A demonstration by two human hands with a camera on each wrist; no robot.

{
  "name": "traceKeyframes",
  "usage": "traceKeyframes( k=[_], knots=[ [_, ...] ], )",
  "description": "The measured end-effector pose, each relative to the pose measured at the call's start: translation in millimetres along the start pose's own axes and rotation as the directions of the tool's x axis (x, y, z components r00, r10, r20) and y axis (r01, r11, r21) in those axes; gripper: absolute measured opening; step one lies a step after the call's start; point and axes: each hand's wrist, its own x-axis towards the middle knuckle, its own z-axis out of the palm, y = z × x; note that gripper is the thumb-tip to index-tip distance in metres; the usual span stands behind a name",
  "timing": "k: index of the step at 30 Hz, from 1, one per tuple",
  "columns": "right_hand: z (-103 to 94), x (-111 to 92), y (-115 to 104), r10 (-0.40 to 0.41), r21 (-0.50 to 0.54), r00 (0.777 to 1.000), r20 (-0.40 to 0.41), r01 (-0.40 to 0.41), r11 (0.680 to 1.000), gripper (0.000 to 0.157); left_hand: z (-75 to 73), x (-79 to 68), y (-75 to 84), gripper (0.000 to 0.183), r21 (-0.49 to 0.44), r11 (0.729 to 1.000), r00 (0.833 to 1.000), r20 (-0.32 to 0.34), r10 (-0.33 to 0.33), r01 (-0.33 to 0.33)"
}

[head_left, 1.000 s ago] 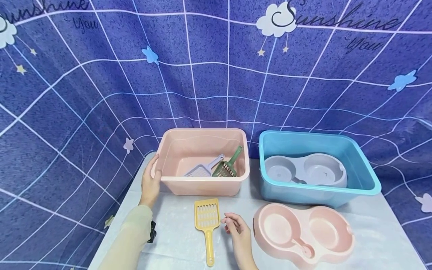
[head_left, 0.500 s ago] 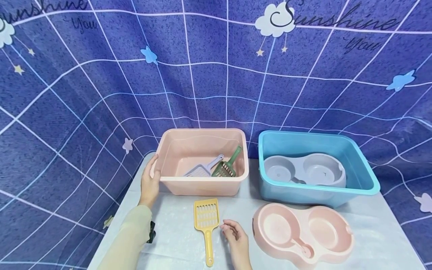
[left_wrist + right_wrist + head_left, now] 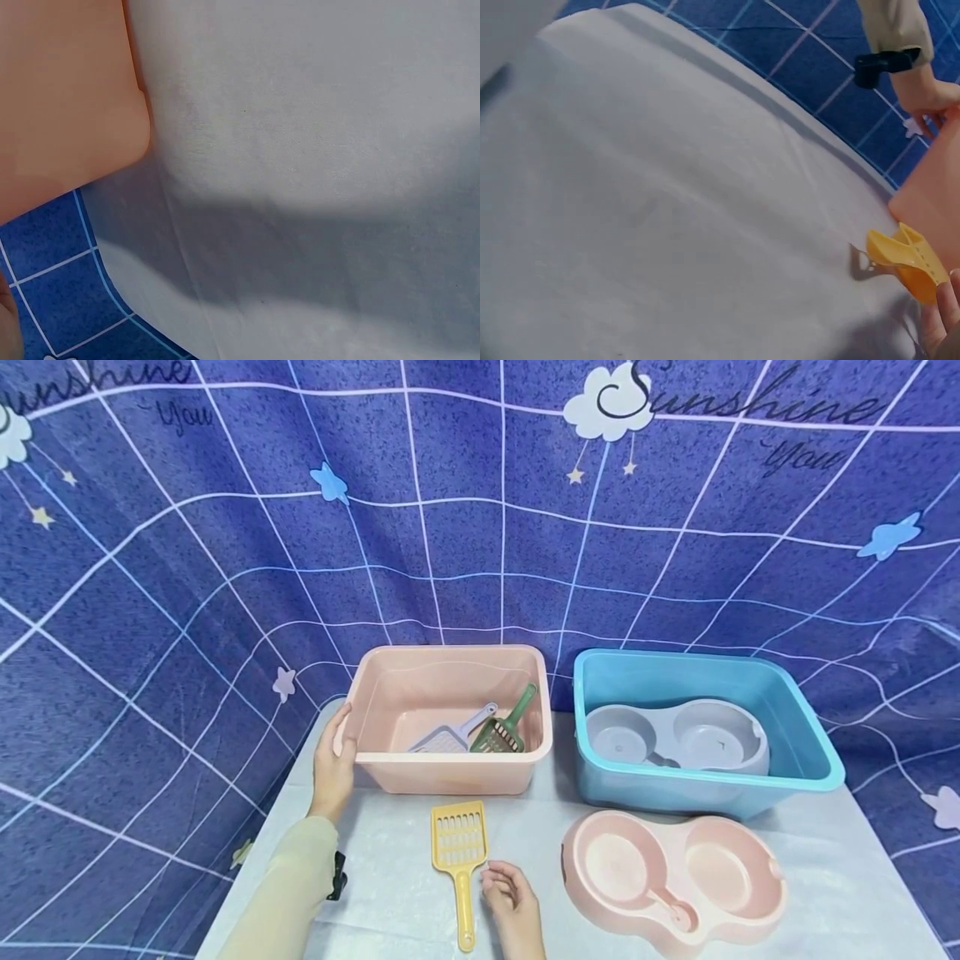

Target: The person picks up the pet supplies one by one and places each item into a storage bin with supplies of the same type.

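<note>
My left hand [image 3: 333, 772] rests against the left side of a pink plastic bin [image 3: 450, 774], its fingertips at the rim. Inside that bin lie a lilac slotted litter scoop [image 3: 476, 721] and a green litter scoop [image 3: 517, 710], both on the right side. A yellow slotted litter scoop [image 3: 463, 893] lies on the table in front of the bin, handle toward me. My right hand [image 3: 516, 910] is just right of its neck, fingers loosely bent and close to the scoop's edge. The right wrist view shows the fingertips [image 3: 949, 304] beside the yellow scoop [image 3: 907, 259]; contact is unclear.
A blue bin [image 3: 675, 789] stands at the back right with a grey double bowl [image 3: 656, 727] inside. In front of it sits a pink double bowl [image 3: 671, 860]. A dark blue patterned curtain [image 3: 480, 527] hangs behind and beside the white-covered table [image 3: 390, 893].
My right hand has moved down and left, toward the neck of the yellow scoop. The left hand has stayed at the pink bin, and the objects have not moved.
</note>
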Motion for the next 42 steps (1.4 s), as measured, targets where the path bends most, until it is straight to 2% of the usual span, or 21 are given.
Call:
traceKeyframes(
  k=[8,14,22,32,38,42],
  knots=[
    [5.1,-5.7,9.0,0.011,-0.032,1.000,0.025,-0.011,0.999,0.035,0.4,-1.2,3.3,0.053,-0.013,1.000,1.000,-0.006,-0.012,0.012],
    [4.5,-6.3,11.9,0.038,-0.026,0.996,0.084,-0.036,0.999,0.041,1.0,-1.0,6.9,0.053,-0.038,0.999,1.000,-0.001,-0.017,0.017],
    [5.4,-7.4,8.6,0.059,-0.052,0.992,0.109,-0.054,0.997,0.044,-3.1,-11.8,45.2,0.051,-0.041,0.999,1.000,0.015,-0.011,0.012],
    [7.1,-3.8,8.3,0.092,-0.114,0.983,0.160,-0.074,0.991,0.044,-2.9,-10.9,43.6,0.050,-0.043,0.999,1.000,0.007,0.012,-0.012],
    [10.3,-5.2,8.7,0.073,-0.105,0.979,0.190,-0.054,0.993,0.047,-3.4,-12.0,45.1,0.051,-0.053,0.999,1.000,0.015,-0.002,0.002],
    [13.0,-5.5,8.5,0.088,-0.079,0.976,0.199,-0.073,0.994,0.049,-3.9,-12.4,45.9,0.050,-0.051,0.999,1.000,0.019,-0.012,0.013]
  ],
)
